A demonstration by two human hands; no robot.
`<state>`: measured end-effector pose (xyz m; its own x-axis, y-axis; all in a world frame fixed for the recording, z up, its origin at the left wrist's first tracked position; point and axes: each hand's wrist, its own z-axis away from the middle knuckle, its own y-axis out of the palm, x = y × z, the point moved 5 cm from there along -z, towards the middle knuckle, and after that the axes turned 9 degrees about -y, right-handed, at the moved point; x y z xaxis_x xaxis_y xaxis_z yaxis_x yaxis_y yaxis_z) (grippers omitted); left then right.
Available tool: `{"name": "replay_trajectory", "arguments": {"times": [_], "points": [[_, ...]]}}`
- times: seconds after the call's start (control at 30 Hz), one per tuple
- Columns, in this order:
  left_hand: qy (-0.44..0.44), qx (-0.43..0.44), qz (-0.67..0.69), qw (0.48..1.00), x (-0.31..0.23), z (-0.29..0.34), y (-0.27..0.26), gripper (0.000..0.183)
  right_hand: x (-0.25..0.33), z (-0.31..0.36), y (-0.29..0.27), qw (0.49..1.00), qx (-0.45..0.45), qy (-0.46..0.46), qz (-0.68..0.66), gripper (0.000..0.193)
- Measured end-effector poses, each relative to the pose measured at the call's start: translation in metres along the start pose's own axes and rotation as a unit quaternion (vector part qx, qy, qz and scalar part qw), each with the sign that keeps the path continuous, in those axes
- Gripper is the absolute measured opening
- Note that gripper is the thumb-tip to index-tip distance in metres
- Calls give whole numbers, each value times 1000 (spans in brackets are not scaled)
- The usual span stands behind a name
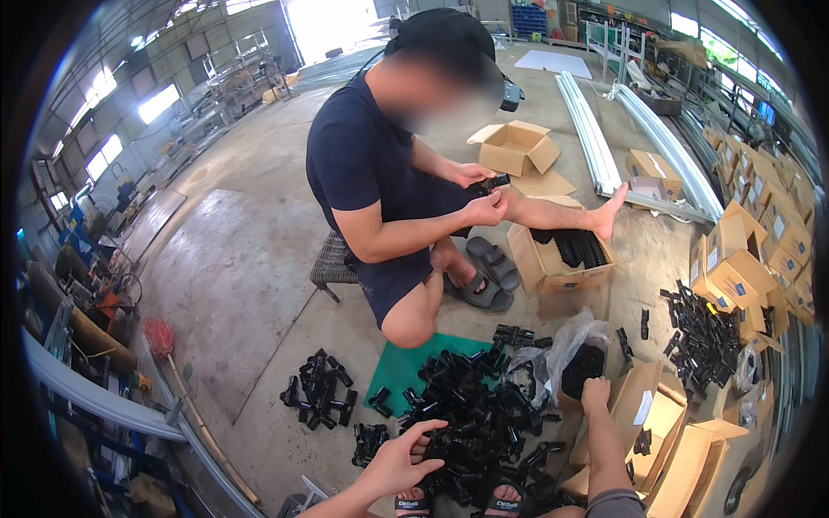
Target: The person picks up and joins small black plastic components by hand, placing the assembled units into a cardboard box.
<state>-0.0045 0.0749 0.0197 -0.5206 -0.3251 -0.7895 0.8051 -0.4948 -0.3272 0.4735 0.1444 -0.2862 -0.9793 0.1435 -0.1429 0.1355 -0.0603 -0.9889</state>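
My left hand [404, 459] is curled around a black pipe fitting [442, 442], thumb and fingers on either side of it, over a large heap of black fittings [471, 393]. Part of that heap lies on a green sheet [393, 363]. To the right, my right hand [596, 394] is at the near edge of a plastic-lined box of small black parts [581, 369]. Its fingers are bent downward, and what they grip is hidden. Clear plastic [553, 354] bunches up beside that box.
A co-worker [371, 173] sits opposite on a woven stool [332, 263], both hands on a black fitting [490, 185]. Cardboard boxes [661, 423] stand close on my right, near another pile of black parts [704, 341]. A broom [203, 414] lies to the left.
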Motion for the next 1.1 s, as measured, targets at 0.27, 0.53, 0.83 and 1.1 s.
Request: {"name": "replay_trajectory", "arguments": {"times": [0.27, 0.53, 0.83, 1.1], "points": [[65, -42, -78, 994, -7, 6, -2, 68, 63, 2, -166, 942, -196, -90, -258, 9], [182, -64, -179, 965, -31, -4, 25, 64, 157, 118, -385, 809, -176, -244, -506, 16], [128, -28, -207, 970, -32, 20, 24, 83, 230, 161, -396, 790, -170, -471, -354, 18], [134, -42, -215, 966, -22, 26, 20, 67, 249, 173, -383, 808, -127, -524, -237, 17]]}}
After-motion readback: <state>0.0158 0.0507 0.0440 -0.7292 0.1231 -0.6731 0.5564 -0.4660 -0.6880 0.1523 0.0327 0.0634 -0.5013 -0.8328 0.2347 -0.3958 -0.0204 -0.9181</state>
